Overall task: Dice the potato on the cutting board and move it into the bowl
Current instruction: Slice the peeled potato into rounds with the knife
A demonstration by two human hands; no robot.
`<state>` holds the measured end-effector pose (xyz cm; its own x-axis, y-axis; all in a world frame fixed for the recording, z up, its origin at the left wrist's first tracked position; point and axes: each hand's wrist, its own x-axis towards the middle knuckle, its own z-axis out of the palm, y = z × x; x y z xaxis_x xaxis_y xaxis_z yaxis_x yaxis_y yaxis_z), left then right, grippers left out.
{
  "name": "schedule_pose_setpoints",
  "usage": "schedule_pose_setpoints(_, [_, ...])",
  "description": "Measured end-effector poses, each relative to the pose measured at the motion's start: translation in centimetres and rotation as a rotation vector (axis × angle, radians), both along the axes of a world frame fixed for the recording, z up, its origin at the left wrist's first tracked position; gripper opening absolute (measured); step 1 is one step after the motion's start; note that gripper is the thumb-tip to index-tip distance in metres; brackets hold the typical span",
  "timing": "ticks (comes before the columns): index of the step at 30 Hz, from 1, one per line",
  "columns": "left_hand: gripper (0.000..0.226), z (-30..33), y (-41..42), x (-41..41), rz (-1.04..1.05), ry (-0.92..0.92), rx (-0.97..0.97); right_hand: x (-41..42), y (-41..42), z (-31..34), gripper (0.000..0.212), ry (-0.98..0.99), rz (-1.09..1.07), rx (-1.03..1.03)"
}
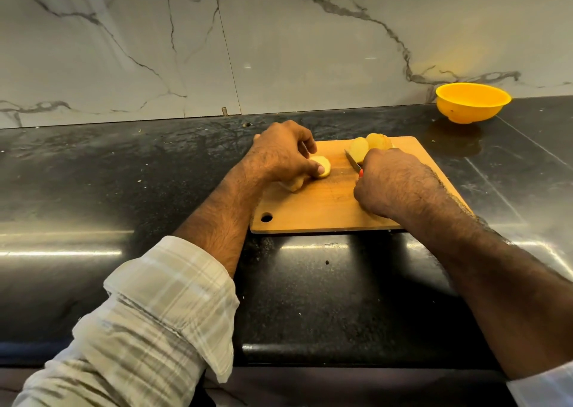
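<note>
A wooden cutting board lies on the black counter. My left hand holds a pale yellow potato slice flat on the board, thumb on its top. Another potato piece shows under that hand. My right hand grips a knife with a red handle, its blade pointing up and left, off the slice. Several potato slices lean together at the board's far edge, behind the right hand. A yellow bowl sits at the far right by the wall; its inside is not visible.
The black stone counter stretches left and in front of the board. A marble-patterned wall stands right behind it. The counter's front edge runs below my forearms.
</note>
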<state>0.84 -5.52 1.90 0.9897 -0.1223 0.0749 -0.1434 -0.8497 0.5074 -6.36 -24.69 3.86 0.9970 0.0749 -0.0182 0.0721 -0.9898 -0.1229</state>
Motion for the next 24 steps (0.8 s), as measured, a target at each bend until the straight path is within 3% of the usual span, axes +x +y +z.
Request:
schedule_pose_setpoints(3, [0.032, 0.3, -0.8, 0.1, -0.018, 0.017, 0.053, 0.3, -0.4, -0.2, 0.036, 0.028, -0.014, 0.003])
schedule_pose_setpoints(8, [0.048, 0.8, -1.3, -0.1, -0.037, 0.010, 0.263, 1.0, -0.6, -0.5, 0.047, 0.083, -0.026, 0.052])
schedule_pose_setpoints(24, [0.037, 0.6, -1.9, 0.0, -0.036, 0.004, 0.274, 1.9, -0.8, -1.8, 0.043, 0.066, 0.081, 0.162])
